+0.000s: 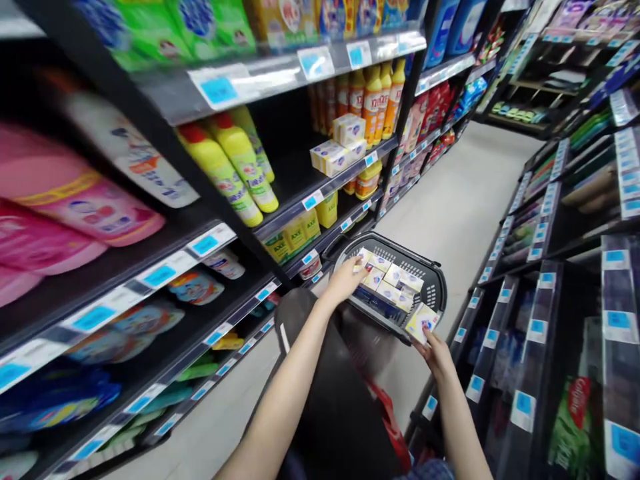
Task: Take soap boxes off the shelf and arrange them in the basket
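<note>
A black shopping basket (436,285) sits in the aisle below me, with several pale yellow soap boxes (395,280) inside. My left hand (345,280) reaches into the basket's left side, fingers curled on a soap box (364,259) there. My right hand (436,352) is at the basket's near right rim and grips another soap box (423,321) with a blue label, held tilted over the rim. More of the same soap boxes (340,148) are stacked on the middle shelf to the left.
Shelves line both sides of a narrow aisle with a pale floor (460,200). On the left stand yellow bottles (235,167), orange bottles (375,100) and pink packs (70,200). Blue price tags run along shelf edges. A red bag (390,420) hangs by my legs.
</note>
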`<state>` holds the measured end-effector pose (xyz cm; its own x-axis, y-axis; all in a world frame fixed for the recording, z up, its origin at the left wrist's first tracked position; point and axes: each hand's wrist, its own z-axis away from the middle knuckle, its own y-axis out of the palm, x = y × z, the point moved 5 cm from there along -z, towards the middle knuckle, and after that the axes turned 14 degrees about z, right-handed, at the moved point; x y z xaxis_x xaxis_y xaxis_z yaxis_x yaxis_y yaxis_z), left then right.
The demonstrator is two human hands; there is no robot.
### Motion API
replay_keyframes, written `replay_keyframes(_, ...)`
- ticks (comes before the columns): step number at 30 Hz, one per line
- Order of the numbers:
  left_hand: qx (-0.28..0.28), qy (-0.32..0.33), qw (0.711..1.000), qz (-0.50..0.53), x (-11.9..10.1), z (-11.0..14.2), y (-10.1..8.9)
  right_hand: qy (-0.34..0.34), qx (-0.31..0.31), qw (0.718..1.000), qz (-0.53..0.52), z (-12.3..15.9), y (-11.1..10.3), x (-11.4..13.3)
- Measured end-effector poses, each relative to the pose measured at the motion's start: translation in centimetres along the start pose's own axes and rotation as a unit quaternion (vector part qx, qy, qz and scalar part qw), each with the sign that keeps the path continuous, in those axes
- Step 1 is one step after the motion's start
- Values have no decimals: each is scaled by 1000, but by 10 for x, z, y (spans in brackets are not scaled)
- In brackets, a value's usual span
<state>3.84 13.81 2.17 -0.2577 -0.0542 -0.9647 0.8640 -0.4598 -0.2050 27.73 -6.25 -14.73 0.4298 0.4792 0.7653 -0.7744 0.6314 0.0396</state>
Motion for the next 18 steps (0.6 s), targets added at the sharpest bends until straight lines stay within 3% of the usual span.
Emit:
replay_keyframes(3,-7,-3,1000,-5,29,-7,-1,10,-126,985,117,-67,-4,-2)
replay_keyframes(6,70,-20,995,-66,48,1,3,4,-175,963,206,-118,0,-8)
replay_keyframes(8,82,-31,993,-74,50,4,1,0,-191,949,252,-143,0,-14)
replay_keyframes(12,76,-64,991,-95,46,-1,-4,-14,-208,917,341,-170,-1,-18)
replay_keyframes(18,118,-73,985,-100,43,1,2,-24,-235,883,405,-180,-5,-24)
